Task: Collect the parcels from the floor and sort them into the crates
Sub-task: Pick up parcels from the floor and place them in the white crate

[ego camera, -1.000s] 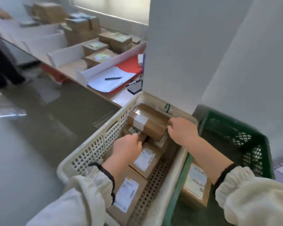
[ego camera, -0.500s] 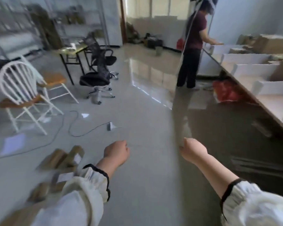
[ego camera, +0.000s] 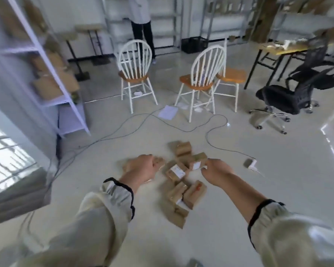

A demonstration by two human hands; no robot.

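My left hand (ego camera: 143, 168) loosely curled, empty, above the parcels (ego camera: 176, 171); cannot tell whether my right hand (ego camera: 217, 173) grips one

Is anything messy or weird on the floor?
Yes. Brown parcels lie in a jumbled heap on the floor, tilted every which way, some on top of others. Thin cables snake loosely across the floor beside them, and a sheet of paper lies by the legs of the white chairs.

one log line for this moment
stage: pre-pickup | left hand: open, near parcels | right hand: open, empty | parcels: piled on floor | crates: not in view
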